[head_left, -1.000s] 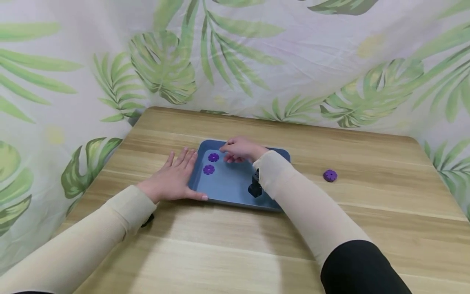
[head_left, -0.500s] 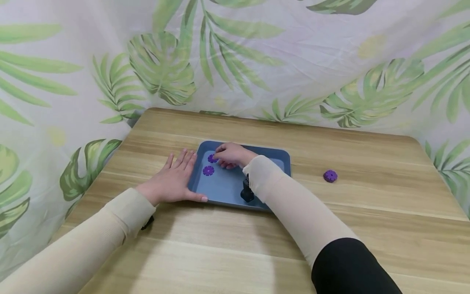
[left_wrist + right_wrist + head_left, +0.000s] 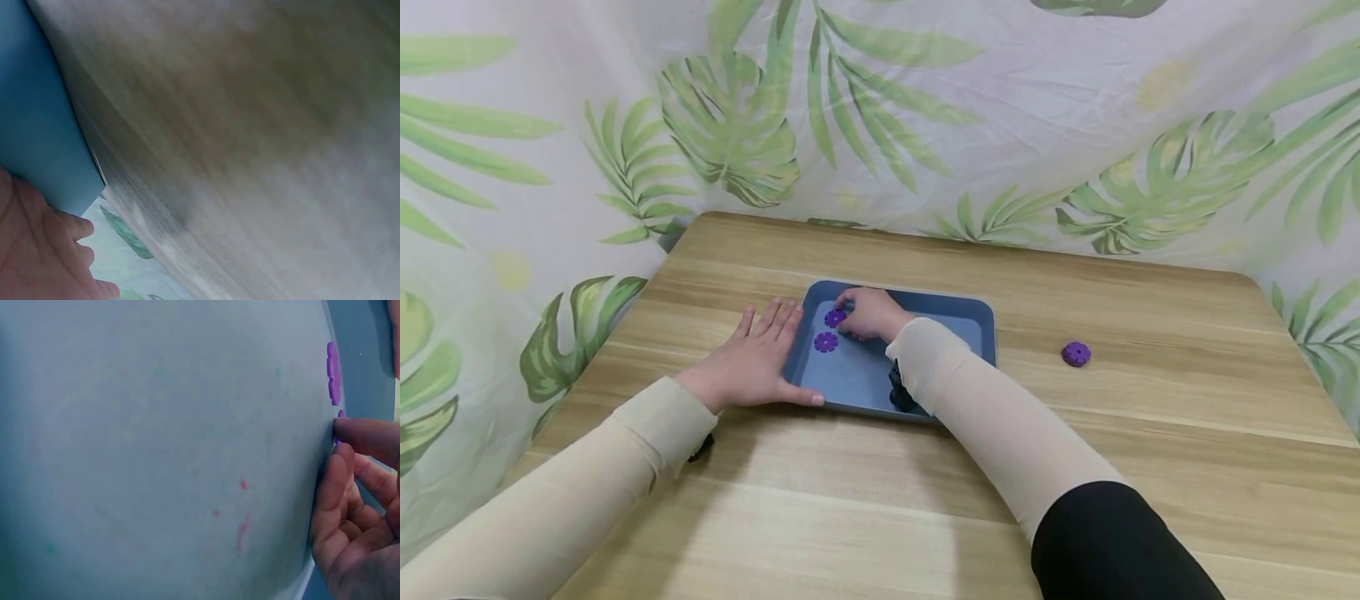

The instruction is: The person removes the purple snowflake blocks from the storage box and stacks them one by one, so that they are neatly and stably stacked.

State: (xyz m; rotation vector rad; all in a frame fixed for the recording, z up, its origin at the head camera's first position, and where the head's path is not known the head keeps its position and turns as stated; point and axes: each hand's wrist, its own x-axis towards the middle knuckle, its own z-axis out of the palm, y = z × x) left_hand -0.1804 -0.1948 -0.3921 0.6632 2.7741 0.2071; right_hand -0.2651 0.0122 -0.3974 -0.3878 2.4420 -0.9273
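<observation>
A blue-grey tray (image 3: 880, 392) lies on the table with two purple notched plastic discs inside, near its left end. My right hand (image 3: 874, 314) is over the far disc (image 3: 834, 318), thumb and index finger pinching at its edge. The right wrist view shows fingertips (image 3: 353, 432) against this partly hidden disc. The near disc (image 3: 826, 342) lies flat just in front of it, also visible as a purple disc (image 3: 334, 374) seen edge-on. My left hand (image 3: 756, 358) is spread flat, its fingertips and thumb along the tray's left end and near corner.
Outside the tray, to its right, a small stack of purple discs (image 3: 1076, 354) sits on the wooden table (image 3: 850, 500). A leaf-patterned cloth (image 3: 880, 125) hangs behind the table and along its left side.
My right hand has moved left across the tray and down to the far disc, fingers now at its edge. The left hand keeps its place at the tray's left end.
</observation>
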